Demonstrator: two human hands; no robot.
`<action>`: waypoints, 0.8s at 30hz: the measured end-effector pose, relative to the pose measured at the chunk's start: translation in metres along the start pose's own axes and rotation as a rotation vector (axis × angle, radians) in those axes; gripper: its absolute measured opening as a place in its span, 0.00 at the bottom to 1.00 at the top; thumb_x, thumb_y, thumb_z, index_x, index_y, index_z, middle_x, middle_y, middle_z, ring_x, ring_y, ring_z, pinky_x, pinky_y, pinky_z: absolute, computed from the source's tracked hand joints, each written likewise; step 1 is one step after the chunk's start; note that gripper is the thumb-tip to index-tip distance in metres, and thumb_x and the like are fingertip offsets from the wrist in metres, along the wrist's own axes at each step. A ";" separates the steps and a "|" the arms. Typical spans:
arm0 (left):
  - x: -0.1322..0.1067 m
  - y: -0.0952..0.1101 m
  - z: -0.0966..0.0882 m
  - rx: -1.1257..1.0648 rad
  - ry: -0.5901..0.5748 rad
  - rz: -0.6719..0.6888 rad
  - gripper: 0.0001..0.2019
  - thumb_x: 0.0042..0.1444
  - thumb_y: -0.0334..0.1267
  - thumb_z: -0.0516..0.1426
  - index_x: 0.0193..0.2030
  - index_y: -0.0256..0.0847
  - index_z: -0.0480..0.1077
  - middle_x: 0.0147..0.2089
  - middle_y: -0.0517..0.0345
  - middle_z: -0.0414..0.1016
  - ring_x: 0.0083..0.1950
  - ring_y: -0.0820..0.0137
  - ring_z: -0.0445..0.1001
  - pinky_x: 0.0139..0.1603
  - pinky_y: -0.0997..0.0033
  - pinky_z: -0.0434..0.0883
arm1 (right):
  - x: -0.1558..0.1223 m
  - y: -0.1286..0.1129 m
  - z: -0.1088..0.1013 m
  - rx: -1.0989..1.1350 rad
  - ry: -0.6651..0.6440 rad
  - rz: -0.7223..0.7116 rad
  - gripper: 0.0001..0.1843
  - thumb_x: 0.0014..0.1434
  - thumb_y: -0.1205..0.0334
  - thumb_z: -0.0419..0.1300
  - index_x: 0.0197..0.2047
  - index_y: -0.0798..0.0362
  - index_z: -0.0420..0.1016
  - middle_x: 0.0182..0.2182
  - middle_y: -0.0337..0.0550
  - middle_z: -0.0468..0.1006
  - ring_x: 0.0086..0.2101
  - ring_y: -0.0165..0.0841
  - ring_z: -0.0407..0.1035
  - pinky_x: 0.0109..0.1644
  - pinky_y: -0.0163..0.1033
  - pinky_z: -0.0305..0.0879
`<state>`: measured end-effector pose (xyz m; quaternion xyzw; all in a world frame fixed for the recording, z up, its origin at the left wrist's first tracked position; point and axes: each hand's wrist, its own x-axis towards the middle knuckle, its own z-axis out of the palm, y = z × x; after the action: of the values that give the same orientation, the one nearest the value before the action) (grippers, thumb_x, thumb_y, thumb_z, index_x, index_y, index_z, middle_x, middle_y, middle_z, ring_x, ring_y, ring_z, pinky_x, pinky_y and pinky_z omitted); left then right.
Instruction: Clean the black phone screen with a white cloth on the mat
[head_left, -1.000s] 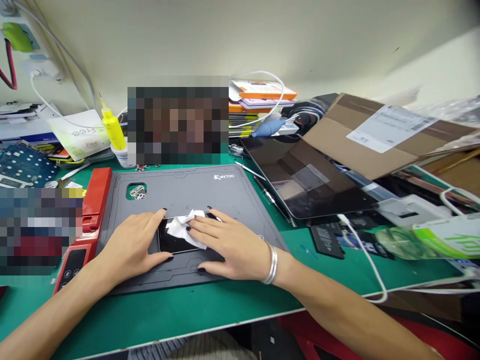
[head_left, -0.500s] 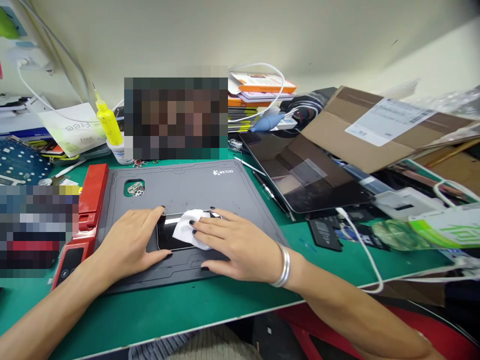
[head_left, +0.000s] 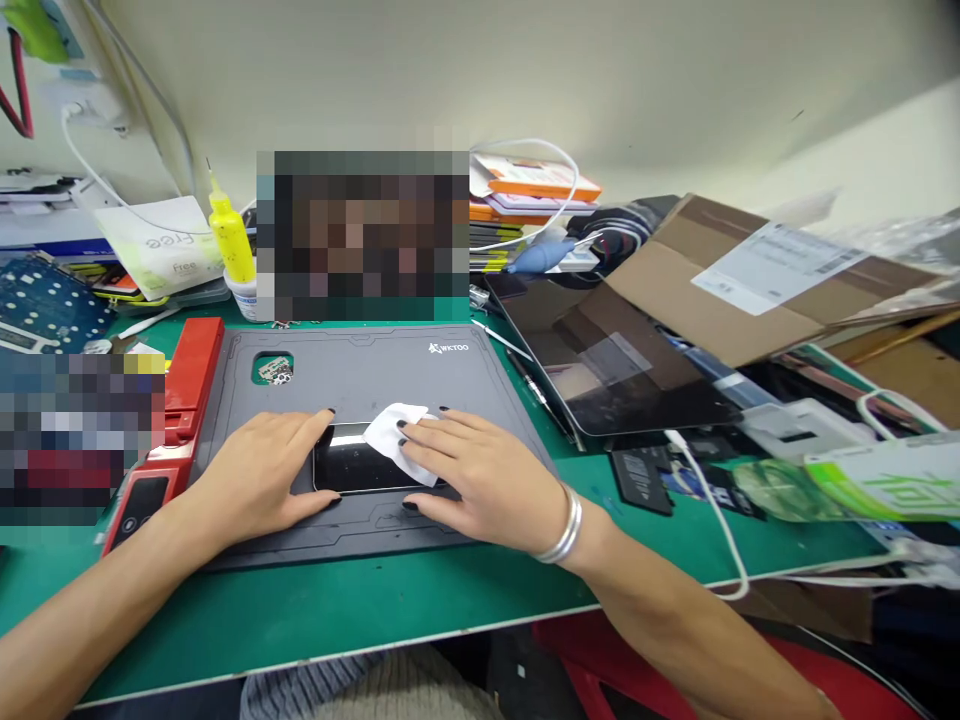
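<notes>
A black smartphone [head_left: 352,472] lies flat, screen up, on the grey work mat [head_left: 375,370]. My left hand [head_left: 262,465] grips its left end, thumb at the near edge and fingers at the far edge. A white wiping cloth [head_left: 397,432] is pressed onto the glass under the fingers of my right hand [head_left: 487,475], whose thumb rests by the phone's near edge. The right end of the phone is hidden beneath that hand and the cloth.
A long red tool [head_left: 191,375] borders the mat's left side. Behind it stands a yellow needle bottle [head_left: 231,240] in a white tub. To the right lie a black tablet-like panel [head_left: 600,370], a pen-like tool [head_left: 536,385], a cardboard box [head_left: 675,260] and a white cable [head_left: 709,510].
My right hand has slid the cloth a little to the right across the screen, uncovering more of the glass. My left hand keeps its grip on the phone. The camera view has shifted slightly.
</notes>
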<state>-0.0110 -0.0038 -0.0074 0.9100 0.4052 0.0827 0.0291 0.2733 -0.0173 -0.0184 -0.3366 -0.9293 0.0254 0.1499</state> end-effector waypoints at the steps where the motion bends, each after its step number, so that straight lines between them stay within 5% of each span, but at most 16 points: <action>1: 0.000 0.000 0.000 0.006 0.003 0.005 0.30 0.57 0.51 0.61 0.62 0.38 0.61 0.57 0.41 0.76 0.55 0.52 0.77 0.53 0.54 0.73 | 0.000 0.001 0.000 0.006 0.004 -0.008 0.20 0.64 0.52 0.60 0.52 0.57 0.77 0.55 0.55 0.78 0.55 0.46 0.72 0.61 0.56 0.65; 7: -0.002 -0.002 0.002 0.032 0.013 0.020 0.31 0.56 0.51 0.61 0.62 0.39 0.61 0.57 0.41 0.76 0.55 0.53 0.77 0.53 0.55 0.74 | 0.002 -0.001 0.000 0.102 0.040 -0.107 0.19 0.65 0.50 0.59 0.48 0.57 0.79 0.53 0.52 0.79 0.53 0.44 0.73 0.59 0.51 0.68; 24: -0.003 -0.004 0.003 0.054 0.022 0.046 0.30 0.57 0.50 0.61 0.61 0.35 0.62 0.57 0.39 0.76 0.55 0.51 0.77 0.53 0.53 0.74 | 0.004 0.004 0.004 0.023 0.058 -0.039 0.20 0.62 0.53 0.64 0.51 0.58 0.77 0.53 0.55 0.79 0.53 0.46 0.73 0.56 0.52 0.69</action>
<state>-0.0158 -0.0034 -0.0111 0.9187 0.3864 0.0823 -0.0017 0.2711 -0.0116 -0.0220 -0.3174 -0.9306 0.0232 0.1810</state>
